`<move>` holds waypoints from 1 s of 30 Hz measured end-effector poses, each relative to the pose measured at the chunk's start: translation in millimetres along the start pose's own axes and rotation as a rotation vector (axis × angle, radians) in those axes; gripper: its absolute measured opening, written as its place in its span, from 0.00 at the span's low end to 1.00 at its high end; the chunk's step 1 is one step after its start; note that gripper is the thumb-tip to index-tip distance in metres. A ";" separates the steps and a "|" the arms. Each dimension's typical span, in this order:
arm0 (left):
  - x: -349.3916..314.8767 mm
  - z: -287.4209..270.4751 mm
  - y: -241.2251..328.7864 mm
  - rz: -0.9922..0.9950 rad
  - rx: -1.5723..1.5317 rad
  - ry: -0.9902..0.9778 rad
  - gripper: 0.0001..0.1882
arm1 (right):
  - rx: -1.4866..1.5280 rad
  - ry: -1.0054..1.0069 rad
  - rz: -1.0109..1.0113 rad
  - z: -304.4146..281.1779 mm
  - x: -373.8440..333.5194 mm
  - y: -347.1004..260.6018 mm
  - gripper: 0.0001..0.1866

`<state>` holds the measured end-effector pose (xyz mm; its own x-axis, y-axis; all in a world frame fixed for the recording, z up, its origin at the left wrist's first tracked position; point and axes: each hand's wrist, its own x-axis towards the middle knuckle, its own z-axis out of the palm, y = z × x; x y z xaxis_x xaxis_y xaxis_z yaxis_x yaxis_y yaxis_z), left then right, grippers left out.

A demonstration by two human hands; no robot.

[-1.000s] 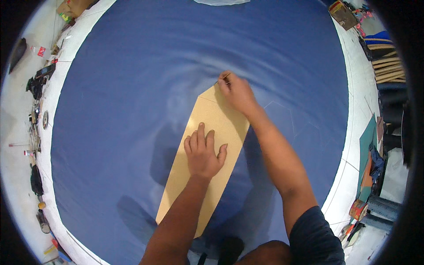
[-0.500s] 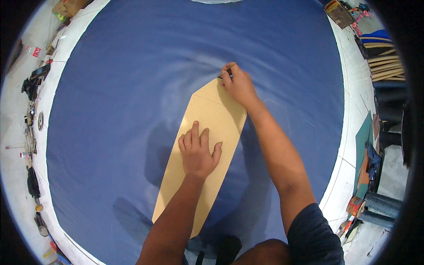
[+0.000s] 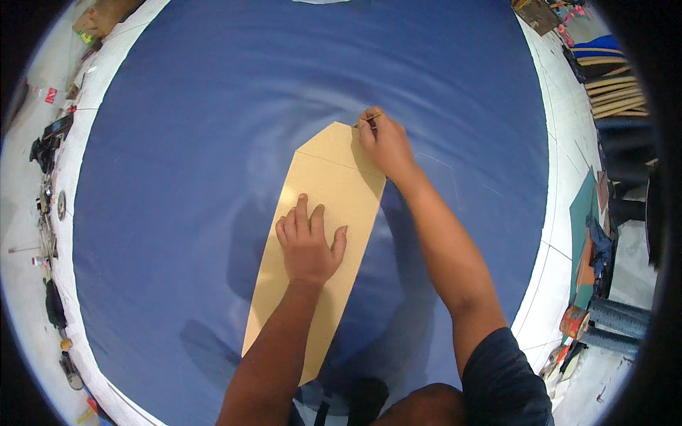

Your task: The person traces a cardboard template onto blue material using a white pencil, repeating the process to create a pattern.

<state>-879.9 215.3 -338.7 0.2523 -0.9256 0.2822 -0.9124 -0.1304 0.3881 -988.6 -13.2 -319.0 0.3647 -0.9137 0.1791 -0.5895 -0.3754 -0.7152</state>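
Note:
A long tan card template (image 3: 330,181) with an angled far end lies on a broad dark blue sheet (image 3: 177,142). A thin line crosses it near that end. My left hand (image 3: 309,245) rests flat on the template's middle, fingers stretched out and spread. At the far end, my right hand (image 3: 386,142) pinches a thin pen-like tool (image 3: 374,117), its point down by the template's short top edge. Fingers hide much of the tool, so its exact kind is unclear. Faint pale lines (image 3: 435,160) show on the blue sheet right of the template.
White tiled floor borders the sheet. Along the left lie a phone (image 3: 58,126), a tape-like ring (image 3: 62,206) and small tools. At the right are a bundle of tan strips (image 3: 614,96), a green sheet (image 3: 584,206), dark rolls (image 3: 619,319) and an orange-red roll (image 3: 574,321).
My right hand has slid the tool rightward along the template's far edge, uncovering its top left corner. My left hand keeps its place on the template. The whole view has shifted slightly.

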 end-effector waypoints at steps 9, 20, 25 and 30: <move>0.9 -0.1 2.5 0.011 0.010 0.006 0.30 | 0.083 0.035 0.112 -23.2 -18.4 22.6 0.11; -0.6 0.7 1.1 0.018 0.011 0.006 0.29 | 0.027 0.059 0.057 -24.0 -22.5 14.6 0.10; 1.0 1.5 2.9 0.029 0.000 0.015 0.29 | -0.023 0.080 -0.004 -24.8 -23.7 16.0 0.10; -1.0 4.6 -1.3 0.011 -0.003 0.005 0.30 | -0.149 -0.001 -0.116 -29.0 -31.3 14.2 0.08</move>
<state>-880.4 214.8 -343.4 0.2441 -0.9250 0.2911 -0.9142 -0.1194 0.3872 -1029.3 5.5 -315.1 0.4370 -0.8630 0.2535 -0.6440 -0.4969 -0.5816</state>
